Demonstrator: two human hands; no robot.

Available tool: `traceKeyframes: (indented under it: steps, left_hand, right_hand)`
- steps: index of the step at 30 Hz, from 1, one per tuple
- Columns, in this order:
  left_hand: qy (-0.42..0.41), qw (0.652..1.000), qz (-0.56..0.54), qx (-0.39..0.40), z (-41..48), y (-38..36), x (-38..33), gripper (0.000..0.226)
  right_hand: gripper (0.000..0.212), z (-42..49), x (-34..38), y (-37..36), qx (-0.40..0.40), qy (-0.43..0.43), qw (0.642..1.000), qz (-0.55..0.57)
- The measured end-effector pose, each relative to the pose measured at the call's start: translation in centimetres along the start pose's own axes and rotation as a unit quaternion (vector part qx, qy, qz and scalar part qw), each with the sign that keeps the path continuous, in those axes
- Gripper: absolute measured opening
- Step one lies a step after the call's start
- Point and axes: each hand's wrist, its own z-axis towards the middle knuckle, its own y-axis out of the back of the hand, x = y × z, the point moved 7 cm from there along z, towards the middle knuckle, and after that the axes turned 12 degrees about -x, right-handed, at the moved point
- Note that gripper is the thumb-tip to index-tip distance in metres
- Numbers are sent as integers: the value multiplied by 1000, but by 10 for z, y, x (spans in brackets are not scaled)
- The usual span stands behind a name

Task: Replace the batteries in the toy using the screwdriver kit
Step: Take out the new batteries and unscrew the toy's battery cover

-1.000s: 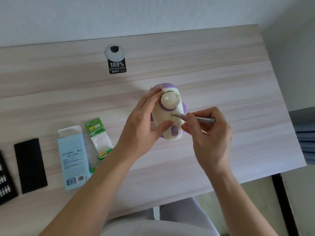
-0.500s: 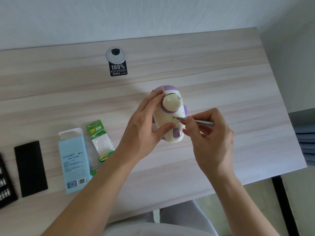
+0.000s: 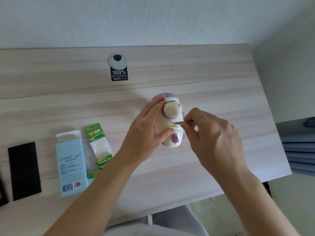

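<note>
A cream and purple toy [image 3: 171,121] stands on the wooden desk [image 3: 213,86], a little right of centre. My left hand [image 3: 144,132] grips its left side, thumb across the front. My right hand [image 3: 209,135] pinches a thin metal screwdriver [image 3: 185,123] held almost level, its tip touching the toy's right side. A green pack of batteries [image 3: 98,145] lies on the desk to the left. At the far left edge, the black screwdriver kit tray [image 3: 2,191] is mostly out of frame.
A light blue box [image 3: 70,166] lies beside the battery pack, and a black rectangular lid [image 3: 23,171] lies further left. A grey cable grommet [image 3: 117,60] with a black sticker [image 3: 119,74] sits at the back. The desk ends at right beside a wall.
The screwdriver tip has stayed on the toy while my right hand's fingers shifted slightly on the shaft. The view has tilted, so the desk appears lower in frame.
</note>
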Motion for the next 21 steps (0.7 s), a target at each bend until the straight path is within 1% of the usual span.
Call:
traceKeyframes:
  steps: [4,6,10,15,17,19,21]
  left_hand:
    - [1,1000,-18,-3,0,-2,1,70]
    - [10,999,-36,-5,-1,-1,3,70]
    - [8,998,-58,-10,-1,-1,5,70]
    - [3,997,-74,-12,-1,0,5,69]
    - [1,997,-75,-14,-1,1,5,69]
    - [3,997,-72,-16,-1,2,5,69]
    - [7,997,-70,-16,0,2,4,69]
  right_hand:
    - [13,3,10,-3,42,48,996,-56]
    - [13,4,12,-4,69,56,993,-79]
    - [15,7,16,-5,88,52,988,-112]
    - [20,14,23,-1,75,32,990,-114]
    - [25,15,25,-4,106,10,986,-125]
    - [36,16,20,-5,143,-31,976,-163]
    - [43,17,17,-3,147,-47,969,-194]
